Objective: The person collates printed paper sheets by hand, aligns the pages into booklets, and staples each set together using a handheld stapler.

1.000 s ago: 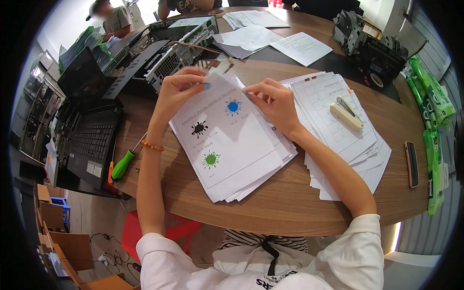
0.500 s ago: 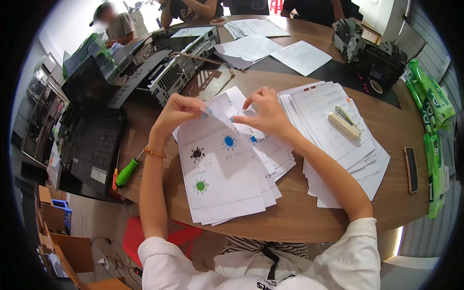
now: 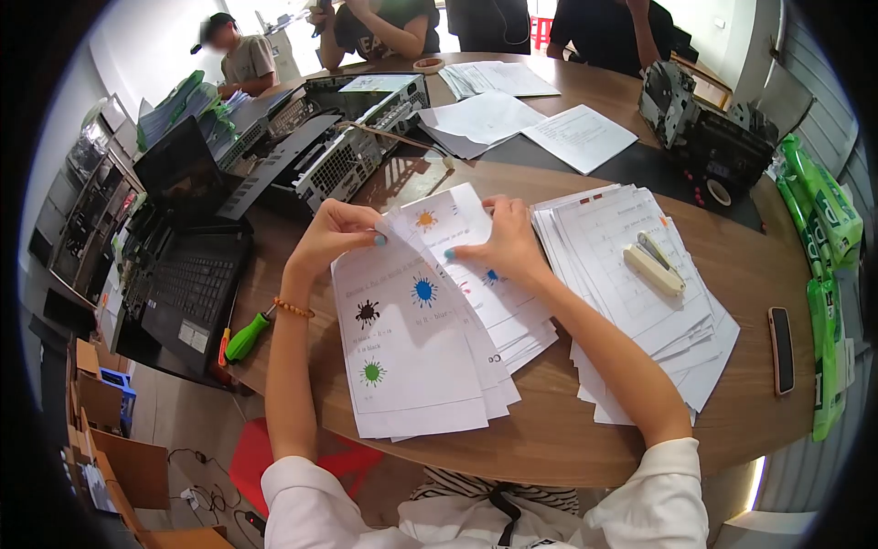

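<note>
Left hand (image 3: 340,236): thumb and fingers closed on the top edge of thin, splat-printed paper sheets (image 3: 416,366), fanned on wood-grain table. Right hand (image 3: 503,242): spread over adjoining sheets; grip unclear. Beyond: angular, perforated metal chassis (image 3: 352,156).

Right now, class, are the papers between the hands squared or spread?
Spread: the green-splash sheet slants away from the orange-splash sheet, their edges uneven.
</note>
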Demonstrator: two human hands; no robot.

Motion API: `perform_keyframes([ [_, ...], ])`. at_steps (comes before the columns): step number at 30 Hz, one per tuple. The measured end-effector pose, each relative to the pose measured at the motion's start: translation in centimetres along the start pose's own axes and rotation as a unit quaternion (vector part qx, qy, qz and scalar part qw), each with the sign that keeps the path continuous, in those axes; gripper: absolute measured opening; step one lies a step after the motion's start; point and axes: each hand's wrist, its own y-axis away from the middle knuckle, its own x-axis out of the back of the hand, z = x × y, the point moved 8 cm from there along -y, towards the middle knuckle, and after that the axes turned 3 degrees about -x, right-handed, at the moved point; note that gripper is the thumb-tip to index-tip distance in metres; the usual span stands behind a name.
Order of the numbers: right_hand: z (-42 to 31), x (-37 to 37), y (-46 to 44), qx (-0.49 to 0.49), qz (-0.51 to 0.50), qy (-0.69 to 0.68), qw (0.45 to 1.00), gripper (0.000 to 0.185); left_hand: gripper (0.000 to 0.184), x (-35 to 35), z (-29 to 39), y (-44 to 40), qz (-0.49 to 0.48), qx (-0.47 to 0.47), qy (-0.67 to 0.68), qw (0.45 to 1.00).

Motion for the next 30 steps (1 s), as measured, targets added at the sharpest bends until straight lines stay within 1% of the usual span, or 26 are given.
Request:
perform_keyframes([
  [2, 2.0, -1.3, -0.9, -0.047, -0.089, -0.112, 0.989, 0.061, 0.015, -0.1, -0.2, 0.0, 0.001, 0.007, -0.002, 1.000],
  [3, 2.5, -0.8, -1.1, -0.073, -0.064, -0.180, 0.979, 0.050, 0.015, -0.1, -0.3, 0.0, 0.003, 0.014, -0.005, 1.000],
  [4, 2.6, -0.7, -1.1, -0.073, -0.063, -0.178, 0.979, 0.050, 0.015, -0.2, -0.3, 0.0, 0.003, 0.013, -0.003, 1.000],
  [6, 2.4, -0.6, -1.1, -0.063, -0.080, -0.232, 0.967, 0.031, 0.014, -0.2, -0.4, -0.1, 0.007, 0.021, -0.004, 1.000],
  [7, 2.3, -0.6, -1.0, -0.065, -0.080, -0.231, 0.967, 0.031, 0.014, -0.3, -0.4, -0.1, 0.005, 0.022, -0.002, 1.000],
  [9, 1.0, -0.4, -0.9, -0.002, -0.062, -0.201, 0.978, 0.015, 0.016, -0.2, -0.3, -0.1, 0.005, 0.013, -0.012, 1.000],
  [10, 0.9, -0.5, -0.7, -0.003, -0.063, -0.199, 0.978, 0.015, 0.016, -0.2, -0.5, -0.1, 0.005, 0.013, -0.010, 1.000],
  [12, -1.1, 0.5, 0.0, 0.099, 0.001, -0.060, 0.993, 0.013, 0.020, 0.5, -0.9, 0.0, 0.037, 0.030, -0.008, 0.999],
  [13, -1.4, 0.6, 0.3, 0.099, -0.001, -0.059, 0.993, 0.013, 0.020, 0.5, -0.9, 0.0, 0.039, 0.031, -0.006, 0.999],
  [15, -2.9, 1.5, 1.2, 0.157, 0.066, 0.068, 0.983, 0.014, 0.023, 0.2, -0.2, -0.2, 0.047, 0.005, -0.013, 0.999],
  [16, -3.0, 1.4, 1.2, 0.157, 0.064, 0.069, 0.983, 0.014, 0.023, -0.1, 0.1, -0.3, 0.048, 0.006, -0.012, 0.999],
  [18, -3.4, 2.1, 1.6, 0.179, 0.104, 0.023, 0.978, 0.013, 0.023, 0.0, 0.9, -0.4, 0.079, -0.002, -0.023, 0.997],
  [19, -3.4, 2.2, 1.5, 0.180, 0.103, 0.024, 0.978, 0.013, 0.023, 0.0, 0.8, -0.5, 0.080, -0.002, -0.023, 0.997],
  [21, -3.8, 1.4, 1.3, 0.203, -0.009, -0.150, 0.968, 0.011, 0.024, 1.0, 0.2, -0.4, 0.129, 0.000, -0.025, 0.991],
  [22, -3.7, 1.2, 1.3, 0.203, -0.010, -0.149, 0.968, 0.011, 0.024, 1.3, -0.3, -0.5, 0.130, 0.000, -0.024, 0.991],
  [23, -4.1, 0.7, 1.5, 0.235, -0.043, -0.199, 0.950, 0.010, 0.024, 1.6, 0.6, -0.5, 0.132, -0.080, -0.104, 0.983],
  [24, -4.7, 0.4, 1.8, 0.266, -0.077, -0.248, 0.928, 0.011, 0.024, 1.3, 2.0, -0.4, 0.133, -0.158, -0.182, 0.961],
  [25, -4.6, 0.4, 1.8, 0.265, -0.078, -0.248, 0.928, 0.011, 0.024, 1.4, 2.1, -0.5, 0.133, -0.157, -0.181, 0.961],
  [27, -4.9, 0.3, 1.9, 0.275, -0.115, -0.275, 0.914, 0.013, 0.023, 1.4, 2.6, -0.5, 0.127, -0.180, -0.120, 0.968],
  [28, -5.0, 0.5, 2.0, 0.275, -0.116, -0.275, 0.914, 0.013, 0.023, 1.3, 2.8, -0.3, 0.128, -0.179, -0.119, 0.968],
  [30, -4.6, 0.1, 1.8, 0.221, -0.149, -0.305, 0.914, 0.012, 0.021, 1.3, 0.6, -0.3, 0.121, -0.026, -0.056, 0.991],
])
